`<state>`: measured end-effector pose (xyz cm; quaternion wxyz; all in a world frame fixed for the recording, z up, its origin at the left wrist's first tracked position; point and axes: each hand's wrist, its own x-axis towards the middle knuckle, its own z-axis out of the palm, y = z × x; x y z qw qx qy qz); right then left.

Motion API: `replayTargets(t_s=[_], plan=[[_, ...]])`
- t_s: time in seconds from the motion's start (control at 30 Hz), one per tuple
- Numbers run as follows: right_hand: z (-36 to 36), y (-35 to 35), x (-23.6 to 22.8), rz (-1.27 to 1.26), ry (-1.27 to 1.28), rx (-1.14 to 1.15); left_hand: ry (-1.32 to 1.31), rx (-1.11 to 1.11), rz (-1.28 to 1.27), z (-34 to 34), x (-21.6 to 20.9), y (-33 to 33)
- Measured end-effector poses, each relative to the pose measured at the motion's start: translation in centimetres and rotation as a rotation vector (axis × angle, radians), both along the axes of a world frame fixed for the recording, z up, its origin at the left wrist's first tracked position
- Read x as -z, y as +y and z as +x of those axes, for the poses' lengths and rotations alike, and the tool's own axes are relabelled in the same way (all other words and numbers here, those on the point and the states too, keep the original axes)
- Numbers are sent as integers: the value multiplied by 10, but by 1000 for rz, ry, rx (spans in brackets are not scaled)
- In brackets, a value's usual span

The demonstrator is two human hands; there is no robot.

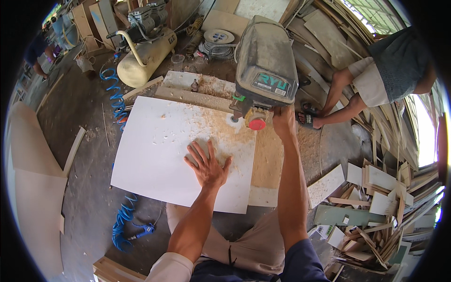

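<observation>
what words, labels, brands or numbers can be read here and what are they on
Lettering located, not copied out:
Machine housing: large teal lettering, readable; small print, too small.
Cream tank: dark marking, too small.
Sandal: pale print, blurred.
Printed white scrap: too blurred.

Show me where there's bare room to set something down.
The white board is bare at its lower left, between its edge and the left hand. So is the grey floor between the pale panel and lower blue hose. Crowded: around the machine head, with wood shavings and the right hand, and the scrap pile.
</observation>
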<state>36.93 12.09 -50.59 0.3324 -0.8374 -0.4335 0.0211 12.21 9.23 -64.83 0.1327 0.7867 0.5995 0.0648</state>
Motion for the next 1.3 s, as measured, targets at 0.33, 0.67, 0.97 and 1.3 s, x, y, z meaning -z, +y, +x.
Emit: replayTargets(t_s=[0.33, 0.67, 0.97, 1.3], plan=[[-3, 7, -5, -59, -46, 69, 18, 5, -32, -3, -3, 0], [2, 2, 1, 268, -102, 52, -18, 0, -15, 0, -1, -1], [24, -12, -9, 476, 530, -412, -32, 3, 26, -3, 6, -1], [44, 4, -40, 475, 461, -401, -29, 23, 14, -2, 0, -1]])
